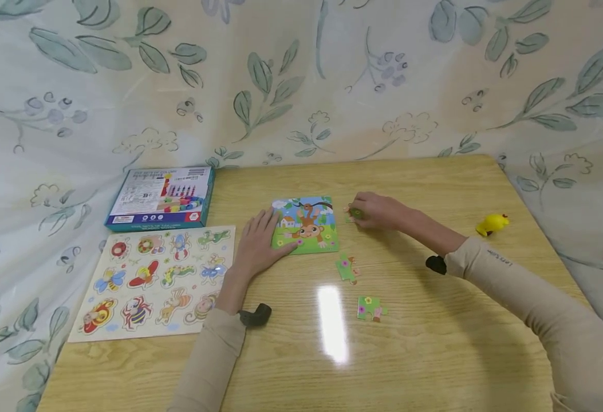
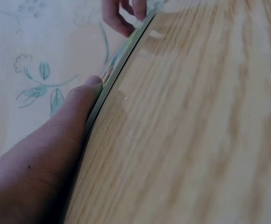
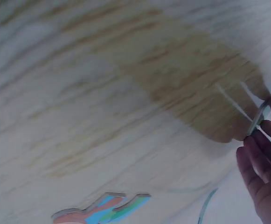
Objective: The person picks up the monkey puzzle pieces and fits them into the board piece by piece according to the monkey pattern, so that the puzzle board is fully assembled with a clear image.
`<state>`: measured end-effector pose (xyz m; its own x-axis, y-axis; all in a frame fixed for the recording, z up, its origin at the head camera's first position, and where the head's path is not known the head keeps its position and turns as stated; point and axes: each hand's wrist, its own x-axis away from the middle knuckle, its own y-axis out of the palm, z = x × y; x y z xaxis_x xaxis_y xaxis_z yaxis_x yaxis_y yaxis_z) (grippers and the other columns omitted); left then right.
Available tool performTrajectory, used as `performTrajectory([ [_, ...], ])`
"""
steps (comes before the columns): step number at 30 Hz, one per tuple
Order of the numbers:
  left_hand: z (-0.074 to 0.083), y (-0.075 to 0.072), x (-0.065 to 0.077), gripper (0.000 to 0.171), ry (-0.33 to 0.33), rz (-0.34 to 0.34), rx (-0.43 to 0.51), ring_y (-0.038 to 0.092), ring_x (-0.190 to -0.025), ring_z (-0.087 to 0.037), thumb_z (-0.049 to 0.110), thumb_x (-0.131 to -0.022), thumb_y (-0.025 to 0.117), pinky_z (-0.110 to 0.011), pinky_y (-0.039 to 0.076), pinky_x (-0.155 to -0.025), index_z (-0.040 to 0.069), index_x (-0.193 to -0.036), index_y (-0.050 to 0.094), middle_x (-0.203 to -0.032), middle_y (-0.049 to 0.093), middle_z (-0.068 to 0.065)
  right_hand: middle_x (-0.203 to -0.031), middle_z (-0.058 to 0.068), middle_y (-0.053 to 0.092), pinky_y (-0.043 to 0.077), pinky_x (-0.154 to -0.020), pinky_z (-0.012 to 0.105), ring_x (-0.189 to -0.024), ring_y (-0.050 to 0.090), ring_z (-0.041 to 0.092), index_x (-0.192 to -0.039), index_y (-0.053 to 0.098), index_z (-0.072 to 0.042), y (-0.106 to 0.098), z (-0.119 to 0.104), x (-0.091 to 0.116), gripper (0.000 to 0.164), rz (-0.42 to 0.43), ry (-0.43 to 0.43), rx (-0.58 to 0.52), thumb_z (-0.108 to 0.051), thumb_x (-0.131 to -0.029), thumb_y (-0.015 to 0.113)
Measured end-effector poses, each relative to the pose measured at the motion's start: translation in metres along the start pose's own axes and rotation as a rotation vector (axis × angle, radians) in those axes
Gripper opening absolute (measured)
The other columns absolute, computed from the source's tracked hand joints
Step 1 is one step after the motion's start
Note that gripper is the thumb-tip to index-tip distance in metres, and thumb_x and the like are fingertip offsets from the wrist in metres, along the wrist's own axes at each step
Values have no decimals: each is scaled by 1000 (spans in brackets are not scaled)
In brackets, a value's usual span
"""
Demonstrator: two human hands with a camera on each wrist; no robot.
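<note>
A square monkey puzzle (image 1: 308,229) lies on the table in the head view, a picture of a hanging monkey. My left hand (image 1: 260,237) rests at its left side, fingers extended and thumb on the lower edge. The left wrist view shows that thumb (image 2: 91,84) against the puzzle's rim. Just right of the puzzle, my right hand (image 1: 381,212) pinches a green puzzle piece (image 1: 355,213). In the right wrist view the fingertips hold its thin edge (image 3: 259,116). Two loose puzzle pieces (image 1: 346,269) (image 1: 370,308) lie nearer to me.
A board of insect pictures (image 1: 159,280) lies at the left, below a boxed toy set (image 1: 162,198). A small yellow toy chick (image 1: 493,224) sits at the far right of the wooden table (image 1: 425,355). Floral cloth (image 1: 301,74) hangs behind.
</note>
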<state>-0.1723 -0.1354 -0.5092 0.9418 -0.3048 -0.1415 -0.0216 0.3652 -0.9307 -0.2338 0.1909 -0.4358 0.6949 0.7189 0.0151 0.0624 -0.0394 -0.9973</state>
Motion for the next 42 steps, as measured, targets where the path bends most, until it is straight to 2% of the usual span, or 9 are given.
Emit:
performTrajectory([
  [5,0,0,1,95,1,2,3,15,-152,-28,71,-85,52,-49,14,-124,16,-156,21,-164,17,-5,-115,16,61,58,-75,41,-100,60,28,-123,62,-2,-11,-4,12,38,-16,60,27,-20,-90,68],
  [10,0,-1,0,94,4,6,7,15,-152,-28,71,-85,52,-49,15,-124,17,-156,22,-164,18,-5,-126,20,57,57,-82,49,-115,57,36,-130,56,-1,-32,4,57,46,-26,126,-1,-20,-90,69],
  [16,1,-2,1,94,-8,7,11,16,-152,-28,71,-85,52,-49,15,-124,16,-155,23,-164,19,-5,-123,25,57,54,-83,52,-109,57,40,-129,54,5,-37,41,122,51,-43,213,-105,-17,-86,72],
  [21,2,-4,1,94,-10,1,15,16,-152,-29,71,-85,52,-49,16,-124,16,-155,23,-164,18,-6,-116,26,60,53,-85,54,-105,59,42,-123,57,8,-25,57,151,55,-32,246,-111,-20,-81,78],
  [27,3,-4,0,95,-13,-14,6,15,-152,-29,72,-85,51,-49,15,-124,16,-155,23,-164,17,-6,-118,25,59,53,-87,52,-106,60,39,-124,56,7,-22,56,158,55,-52,262,-139,-20,-82,77],
  [32,1,-6,-2,94,-16,-20,5,14,-152,-29,71,-85,52,-49,14,-125,16,-156,22,-164,16,-6,-117,23,59,54,-84,51,-104,60,38,-123,57,5,-23,56,153,50,-40,240,-126,-16,-83,77],
  [36,-1,-3,-3,94,-4,-3,-6,16,-152,-29,71,-85,52,-49,16,-124,15,-155,23,-164,18,-6,-123,28,56,52,-89,54,-110,57,44,-125,54,8,-22,59,145,48,-22,205,-112,-9,-85,73],
  [39,-2,1,-3,95,6,0,-14,16,-152,-29,72,-85,51,-49,17,-124,16,-156,22,-164,18,-6,-132,31,51,50,-94,58,-117,53,48,-130,51,8,-21,59,136,48,-59,208,-114,-8,-88,69],
  [42,-2,2,-3,95,4,-3,-6,15,-152,-28,72,-85,51,-50,16,-124,17,-156,21,-164,17,-5,-134,28,51,51,-92,57,-117,54,46,-130,53,5,-21,58,128,46,-100,210,-130,-12,-90,68],
])
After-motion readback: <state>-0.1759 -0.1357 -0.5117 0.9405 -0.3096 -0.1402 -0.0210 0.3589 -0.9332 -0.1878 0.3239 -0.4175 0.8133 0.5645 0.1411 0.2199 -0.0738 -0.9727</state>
